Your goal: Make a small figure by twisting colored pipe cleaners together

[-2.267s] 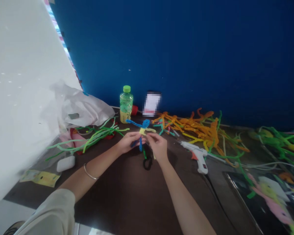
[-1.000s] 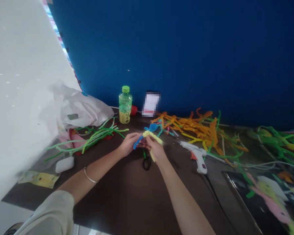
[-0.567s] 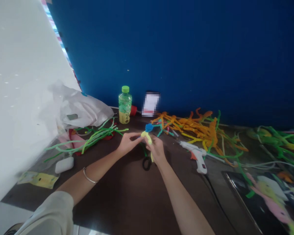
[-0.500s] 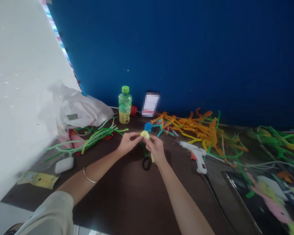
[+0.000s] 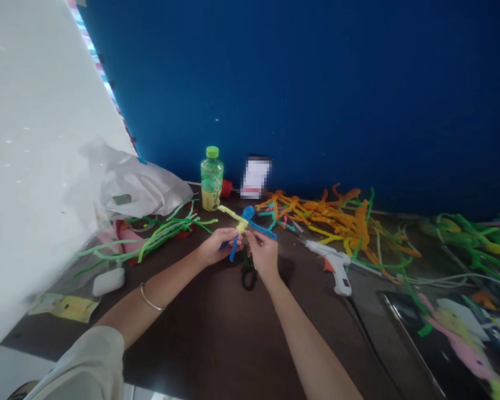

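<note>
Between my two hands, above the dark table, is a twisted figure of pipe cleaners. Its yellow pipe cleaner (image 5: 231,214) wraps the middle and sticks out to the upper left. The blue pipe cleaner (image 5: 261,227) makes a small knob on top, one strand to the right and one hanging down. My left hand (image 5: 217,246) pinches the figure from the left, around the hanging blue strand. My right hand (image 5: 263,253) pinches it from the right, just under the right blue strand. Black-handled scissors (image 5: 249,278) lie on the table below, partly hidden by my right hand.
A white glue gun (image 5: 337,266) lies to the right, its cord trailing forward. Orange pipe cleaners (image 5: 329,214) heap behind it; green pipe cleaners (image 5: 162,236) lie left. A drink bottle (image 5: 212,180) and a phone (image 5: 255,178) stand at the back. A white case (image 5: 109,281) sits left.
The figure has turned in my fingers: the yellow end now points to the upper left, and blue strands show to the right and below. Both hands stay in nearly the same place.
</note>
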Tool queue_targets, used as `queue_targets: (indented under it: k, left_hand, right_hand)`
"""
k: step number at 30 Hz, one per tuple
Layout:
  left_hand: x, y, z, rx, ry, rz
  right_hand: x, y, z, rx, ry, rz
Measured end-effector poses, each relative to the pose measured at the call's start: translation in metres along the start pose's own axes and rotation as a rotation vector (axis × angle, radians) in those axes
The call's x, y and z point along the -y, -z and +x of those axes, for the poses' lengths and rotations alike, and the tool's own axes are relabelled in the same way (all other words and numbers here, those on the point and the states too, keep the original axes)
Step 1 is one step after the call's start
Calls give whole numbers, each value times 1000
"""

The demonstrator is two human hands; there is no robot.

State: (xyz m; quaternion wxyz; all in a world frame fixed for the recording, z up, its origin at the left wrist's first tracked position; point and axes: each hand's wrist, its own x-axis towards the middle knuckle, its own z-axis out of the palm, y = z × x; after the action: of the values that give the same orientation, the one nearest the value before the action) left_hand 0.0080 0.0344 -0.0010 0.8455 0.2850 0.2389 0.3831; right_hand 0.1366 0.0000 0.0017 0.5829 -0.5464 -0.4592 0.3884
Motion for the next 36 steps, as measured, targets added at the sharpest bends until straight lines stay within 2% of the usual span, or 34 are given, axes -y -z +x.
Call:
queue_targets:
  k: [3,6,9,12,16,19,22,24,28,36]
  left_hand:
    - [-4,-2,-5,62,126,-143]
    - [-6,-3,-8,131,237,-243]
    - [-5,-2,-6,111,239,-149]
    - [0,-1,-2,-32,79,124]
    - [6,-3,0,-232,-319,479]
    - [7,-5,-1,-225,-506,700]
    - [7,-4,-2,-203,-521,822]
    - [7,-2,0,-227,-489,801]
    - [6,1,3,-250,-374,578]
    - [7,0,4,-229,-325,348]
  right_hand:
    - [-1,-3,-1,53,-51,69]
    - [-4,-5,-1,100,-202,253]
    - [-8,-4,1,151,-291,385]
    - [-12,-1,4,150,-299,424]
    - [-16,1,7,36,-240,383]
    - [-17,2,7,-2,-163,274]
    - [-14,1,4,29,-141,199]
    - [-11,-1,2,45,-143,226]
    - [-6,-4,2,29,-123,297]
    - [-6,-2,4,30,-130,240]
